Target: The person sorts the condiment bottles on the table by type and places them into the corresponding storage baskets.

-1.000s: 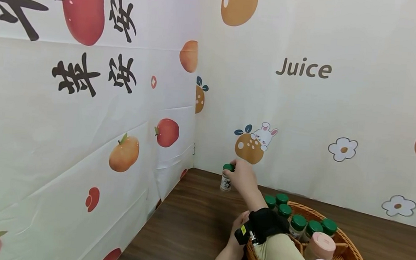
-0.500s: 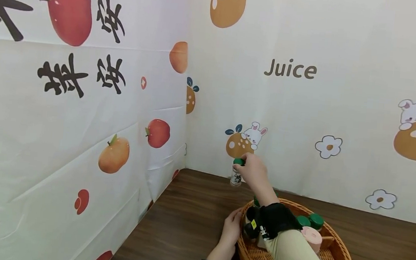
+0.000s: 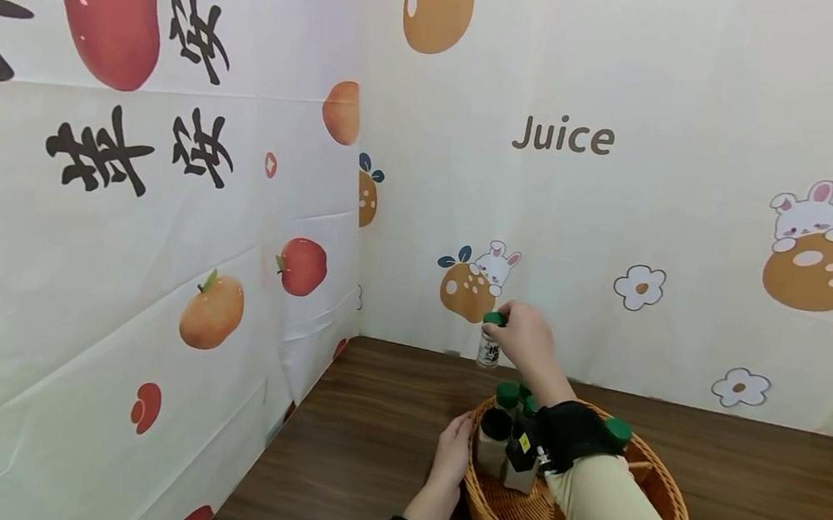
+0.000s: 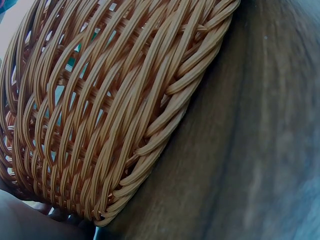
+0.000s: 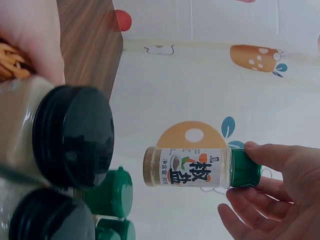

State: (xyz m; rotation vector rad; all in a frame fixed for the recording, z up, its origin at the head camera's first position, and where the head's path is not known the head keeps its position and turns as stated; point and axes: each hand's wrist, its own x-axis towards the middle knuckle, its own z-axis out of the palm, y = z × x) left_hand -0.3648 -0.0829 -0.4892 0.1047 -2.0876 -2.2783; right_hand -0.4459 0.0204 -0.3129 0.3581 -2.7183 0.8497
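The right hand (image 3: pixel 525 342) holds a small seasoning bottle (image 5: pixel 187 167) by its green cap (image 5: pixel 245 168); the fingers (image 5: pixel 272 156) are curled round the cap, thumb on one side. In the head view the bottle sits at centre frame, upright, at the back edge of the worktop (image 3: pixel 371 423), just in front of the printed wall covering; whether its base touches the worktop cannot be told.

Handling, as judged: the bottle is small, rigid and probably light, about half filled with pale powder. The clear body is smooth and may slip; whether it is glass or plastic cannot be told. The ribbed cap gives the surer hold, provided it is screwed tight. Otherwise take the labelled body.

Legible writing: the bottle label bears two large Chinese characters, "椒盐", with smaller print too fine to read. The wall covering reads "Juice" (image 3: pixel 563 136).

The left hand (image 3: pixel 452 456) rests against the outer wall of the wicker basket (image 4: pixel 100 125), lower centre of the head view, fingers relaxed. The basket holds further green-capped and black-capped jars (image 5: pixel 70 137).
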